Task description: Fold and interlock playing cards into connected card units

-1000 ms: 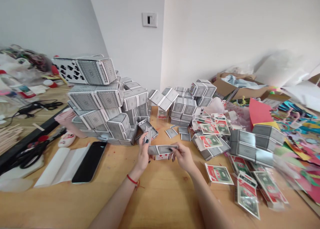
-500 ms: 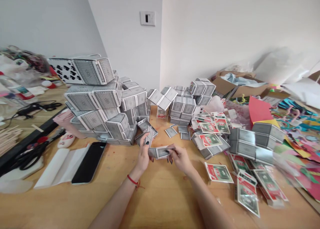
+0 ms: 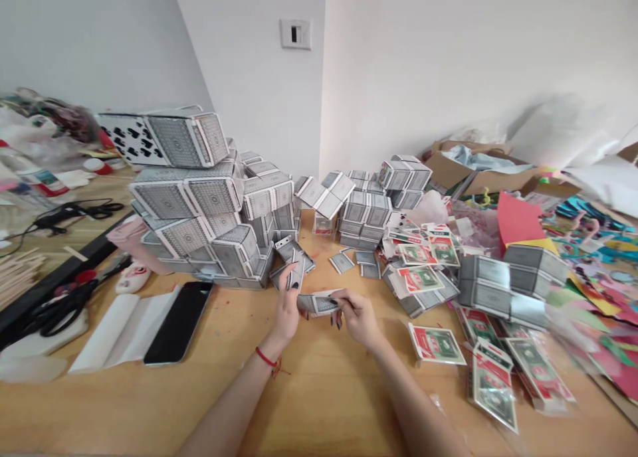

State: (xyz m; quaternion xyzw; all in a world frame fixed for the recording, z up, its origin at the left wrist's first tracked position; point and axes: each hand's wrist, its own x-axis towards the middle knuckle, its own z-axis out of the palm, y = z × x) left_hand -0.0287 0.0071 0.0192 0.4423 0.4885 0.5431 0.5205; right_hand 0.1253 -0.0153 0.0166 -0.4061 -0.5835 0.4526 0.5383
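Between my two hands, above the wooden table (image 3: 319, 404), are grey-backed playing cards (image 3: 318, 304) that look folded. My left hand (image 3: 286, 313) grips their left end, its thumb and a dark-nailed finger raised. My right hand (image 3: 357, 316) pinches the right end, its other fingers curled below. Just behind my left hand lie loose folded cards (image 3: 294, 252). More cards (image 3: 343, 262) rest flat farther back. A large stepped stack of card blocks (image 3: 209, 198) stands on the left, and a smaller stack (image 3: 366, 211) on the right.
A black phone (image 3: 178, 324), white paper (image 3: 112, 331) and black scissors (image 3: 64, 304) lie to the left. On the right are red-and-green card boxes (image 3: 437, 345), grey card blocks (image 3: 483, 284), coloured paper (image 3: 521, 221) and a cardboard box (image 3: 481, 177).
The cards between my hands have turned slightly, and my right fingers have shifted a little on their end. The stacks stand as before, with a slight shift of the view.
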